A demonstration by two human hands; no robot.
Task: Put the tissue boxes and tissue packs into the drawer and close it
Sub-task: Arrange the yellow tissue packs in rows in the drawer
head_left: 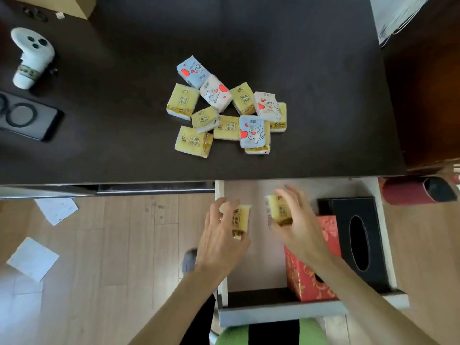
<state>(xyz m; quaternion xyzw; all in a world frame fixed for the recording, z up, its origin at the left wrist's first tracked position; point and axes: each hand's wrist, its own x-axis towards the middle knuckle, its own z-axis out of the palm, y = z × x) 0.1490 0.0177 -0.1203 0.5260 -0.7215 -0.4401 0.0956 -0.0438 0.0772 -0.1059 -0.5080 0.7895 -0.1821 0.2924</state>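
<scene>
The drawer (273,313) stands pulled out below the dark desk edge. Inside it, a red patterned tissue box (306,282) lies beside a black tissue box (358,242) along the right wall. My left hand (221,242) grips a yellow tissue pack (240,217) over the drawer's left part. A second yellow tissue pack (280,209) is in my right hand (298,227), over the drawer's middle. Several more tissue packs (224,108), yellow, blue and white with red hearts, lie heaped on the desk.
A white controller (32,56) and a black phone (25,115) lie at the desk's (323,95) left. Papers (32,257) lie on the wooden floor. A red cylinder (413,190) sits right of the drawer. A green chair back (271,332) is below the drawer front.
</scene>
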